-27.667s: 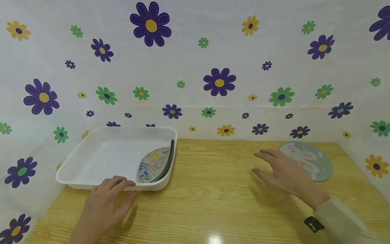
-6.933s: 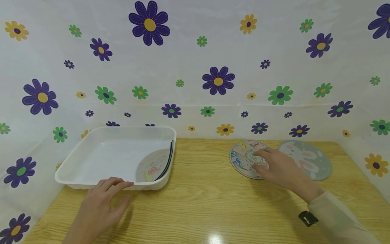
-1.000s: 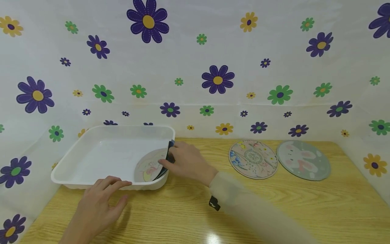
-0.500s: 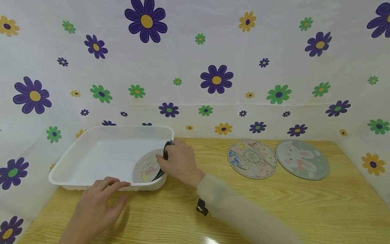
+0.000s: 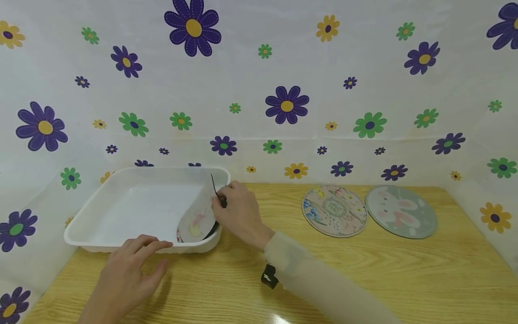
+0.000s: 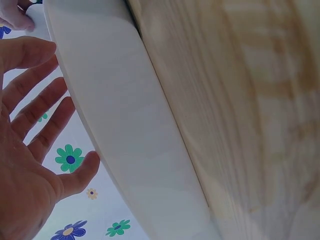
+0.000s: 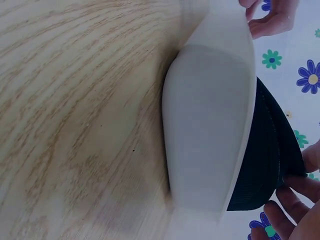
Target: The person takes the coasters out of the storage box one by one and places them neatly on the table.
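In the head view a white tray [image 5: 141, 211] stands on the left. Round, bendy pads, like mouse pads, lean in its right end. My right hand [image 5: 239, 211] pinches the edge of the front pale pad [image 5: 196, 220], whose top bends up and away from the tray's right wall. Dark pad backs [image 7: 252, 165] show above the rim in the right wrist view, with my right fingers [image 7: 295, 200] on one edge. My left hand [image 5: 128, 272] rests its fingertips at the tray's front rim, fingers spread in the left wrist view.
A floral round pad [image 5: 335, 211] lies flat on the wooden table [image 5: 364, 279], right of the tray. Beside it lies a grey rabbit pad [image 5: 401, 211]. A flower-printed white sheet [image 5: 251, 81] encloses the table's back and sides.
Earlier the floral pad went from the tray to the table beside the rabbit pad. Within the last second my right hand, at the tray, has bent the pale pad's top leftward.
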The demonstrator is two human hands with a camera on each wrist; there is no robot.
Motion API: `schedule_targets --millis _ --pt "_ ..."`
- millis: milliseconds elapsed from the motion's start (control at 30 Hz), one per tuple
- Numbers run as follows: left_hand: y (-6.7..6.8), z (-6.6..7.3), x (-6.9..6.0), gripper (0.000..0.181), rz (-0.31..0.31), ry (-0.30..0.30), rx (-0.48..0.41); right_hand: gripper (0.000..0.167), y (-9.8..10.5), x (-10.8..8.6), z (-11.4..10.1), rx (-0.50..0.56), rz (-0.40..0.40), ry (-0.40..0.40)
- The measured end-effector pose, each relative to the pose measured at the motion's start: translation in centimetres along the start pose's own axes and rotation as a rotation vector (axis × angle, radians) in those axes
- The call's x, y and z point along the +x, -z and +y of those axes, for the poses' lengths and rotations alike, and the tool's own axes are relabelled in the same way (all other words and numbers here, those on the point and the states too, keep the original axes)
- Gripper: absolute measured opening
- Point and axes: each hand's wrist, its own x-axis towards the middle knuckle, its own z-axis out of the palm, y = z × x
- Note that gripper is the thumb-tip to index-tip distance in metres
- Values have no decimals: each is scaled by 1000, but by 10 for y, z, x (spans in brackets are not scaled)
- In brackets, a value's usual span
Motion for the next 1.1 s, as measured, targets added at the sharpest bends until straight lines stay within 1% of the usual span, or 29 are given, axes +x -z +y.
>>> schedule_targets --millis 67,133,200,333,433,500,567,633,733,900,1000,1100 --pt "0 0 0 34 2 -2 -1 20 3 0 -2 58 10 -9" --pt "0 0 0 34 5 -3 -1 21 7 1 -2 147 5 -42" --pt "0 0 0 34 9 -5 -4 20 12 2 -2 242 -3 -93" --pt "0 -1 0 33 16 -7 -5 17 19 4 1 380 -6 -207" --pt "1 -1 0 34 21 -9 -4 16 23 6 3 461 -42 -287" --pt "1 -2 0 33 26 -12 -4 19 24 6 3 509 -80 -333" --pt "1 -2 0 34 28 -12 -6 24 26 7 3 528 -110 -366" --pt "1 -2 0 34 29 -11 -11 28 28 8 2 514 -130 -380" --pt "0 -2 -1 34 24 -2 -17 31 29 8 0 498 -138 -379" --pt "-1 -2 -1 33 7 16 -14 32 30 6 1 472 -121 -324" --pt "-1 -1 -2 34 -2 22 -13 33 30 3 3 518 -120 -322" --pt "-1 -1 -2 34 -4 24 -12 34 29 1 6 604 -128 -363"
